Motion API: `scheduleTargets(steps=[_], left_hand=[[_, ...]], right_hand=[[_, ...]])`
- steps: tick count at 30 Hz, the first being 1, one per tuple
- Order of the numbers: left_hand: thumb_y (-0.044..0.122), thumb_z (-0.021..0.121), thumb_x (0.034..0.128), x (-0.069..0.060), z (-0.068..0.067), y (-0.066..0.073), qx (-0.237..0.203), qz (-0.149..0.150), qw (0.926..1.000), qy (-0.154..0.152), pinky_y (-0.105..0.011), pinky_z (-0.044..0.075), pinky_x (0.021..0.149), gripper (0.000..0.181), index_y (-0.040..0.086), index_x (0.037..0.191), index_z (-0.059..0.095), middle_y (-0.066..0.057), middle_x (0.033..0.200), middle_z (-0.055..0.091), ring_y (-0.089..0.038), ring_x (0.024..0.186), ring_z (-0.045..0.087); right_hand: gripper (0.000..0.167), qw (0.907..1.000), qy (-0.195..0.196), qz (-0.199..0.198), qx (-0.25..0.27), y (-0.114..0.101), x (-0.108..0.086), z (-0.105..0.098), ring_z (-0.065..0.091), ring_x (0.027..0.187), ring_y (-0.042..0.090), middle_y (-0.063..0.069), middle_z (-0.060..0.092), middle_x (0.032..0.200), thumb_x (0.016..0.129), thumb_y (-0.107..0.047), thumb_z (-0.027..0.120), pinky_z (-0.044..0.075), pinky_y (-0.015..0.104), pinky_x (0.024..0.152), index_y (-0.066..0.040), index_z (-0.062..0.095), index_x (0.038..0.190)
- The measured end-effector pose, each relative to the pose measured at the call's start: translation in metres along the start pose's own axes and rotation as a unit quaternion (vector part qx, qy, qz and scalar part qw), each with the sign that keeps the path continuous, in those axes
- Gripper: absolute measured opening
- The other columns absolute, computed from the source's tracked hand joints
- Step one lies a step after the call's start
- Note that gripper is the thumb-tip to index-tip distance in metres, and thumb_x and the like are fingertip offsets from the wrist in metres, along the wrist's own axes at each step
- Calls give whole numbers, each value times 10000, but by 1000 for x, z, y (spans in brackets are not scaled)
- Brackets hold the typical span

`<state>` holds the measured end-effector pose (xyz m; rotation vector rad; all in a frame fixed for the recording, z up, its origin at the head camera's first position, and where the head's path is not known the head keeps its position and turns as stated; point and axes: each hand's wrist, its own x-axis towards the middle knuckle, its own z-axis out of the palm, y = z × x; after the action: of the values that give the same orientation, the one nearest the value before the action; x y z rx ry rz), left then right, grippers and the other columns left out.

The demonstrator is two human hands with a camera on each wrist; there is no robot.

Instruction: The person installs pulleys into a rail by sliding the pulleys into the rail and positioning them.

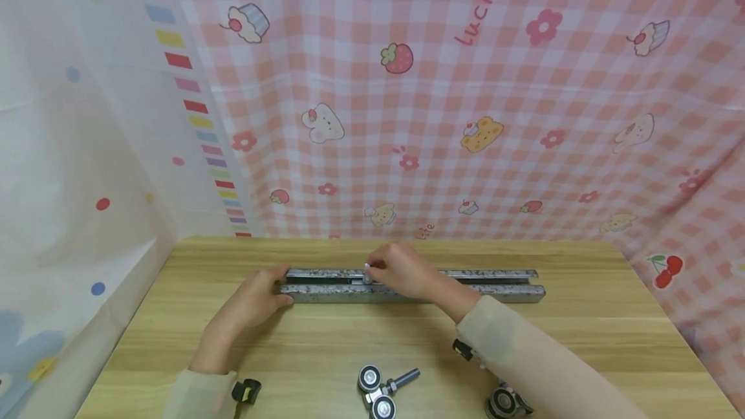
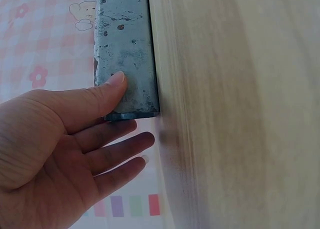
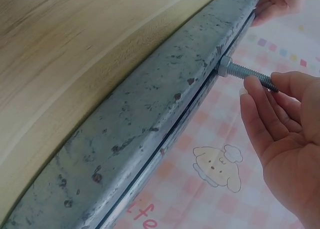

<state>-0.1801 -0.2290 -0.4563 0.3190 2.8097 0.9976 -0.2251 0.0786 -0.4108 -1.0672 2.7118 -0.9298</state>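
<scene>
On bench (image 1: 308, 341), pinching threaded bolt (image 3: 246, 73) projecting from slot of metal rail (image 1: 506, 293) with right hand (image 1: 404, 271); gripping rail end with left hand (image 1: 253, 296).

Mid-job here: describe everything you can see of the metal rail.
The metal rail is a long, straight grey channel, slotted along its top, its metallic surface scuffed and dark-speckled. It lies crosswise on the wood-grained table, slot upward. The left grip holds its left end; a threaded bolt, pinched by the right grip, projects from the slot.
</scene>
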Motion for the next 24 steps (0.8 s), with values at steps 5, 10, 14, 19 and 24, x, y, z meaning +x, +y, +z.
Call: scheduleTargets(steps=[5, 10, 14, 19, 24], left_hand=[[31, 753, 954, 0, 0, 1, -8, -49, 10000, -22, -592, 481, 1088, 620, -127, 1487, 479, -321, 1394, 600, -473, 1334, 547], [32, 753, 953, 0, 0, 1, -8, -56, 10000, -12, -594, 480, 1087, 620, -127, 1487, 480, -321, 1395, 598, -473, 1333, 547], [28, 756, 949, 0, 0, 1, 20, -12, 10000, 7, -591, 485, 1084, 614, -130, 1478, 488, -320, 1379, 610, -469, 1319, 561], [34, 755, 953, 1, 0, 0, 37, -9, 10000, -16, -589, 489, 1078, 620, -131, 1484, 481, -323, 1373, 612, -471, 1320, 559], [41, 755, 956, 1, 1, -1, 59, -29, 10000, -31, -587, 498, 1067, 620, -123, 1488, 482, -317, 1361, 622, -467, 1314, 565]], right_hand=[[142, 10000, -16, -91, 2, -4, 4, 3, 599, 627, 40, 33, 770, 872, 1003, -91, 702, 561, 228, 608, -13, 816, 1035], [151, 9999, -77, -105, -16, -6, 8, 6, 589, 615, 34, 28, 768, 869, 1016, -96, 685, 551, 221, 597, -23, 816, 1029], [148, 9999, -62, -139, -1, -7, 11, 8, 598, 622, 31, 23, 768, 860, 1016, -86, 682, 553, 221, 607, -25, 816, 1018], [149, 9999, -91, -118, 55, -8, 13, 9, 632, 663, 25, 37, 779, 898, 1014, -83, 685, 574, 207, 648, -18, 814, 1051], [148, 9999, -21, -167, 13, -10, 15, 12, 613, 643, 35, 27, 774, 884, 1013, -90, 691, 564, 212, 633, -14, 814, 1043]])
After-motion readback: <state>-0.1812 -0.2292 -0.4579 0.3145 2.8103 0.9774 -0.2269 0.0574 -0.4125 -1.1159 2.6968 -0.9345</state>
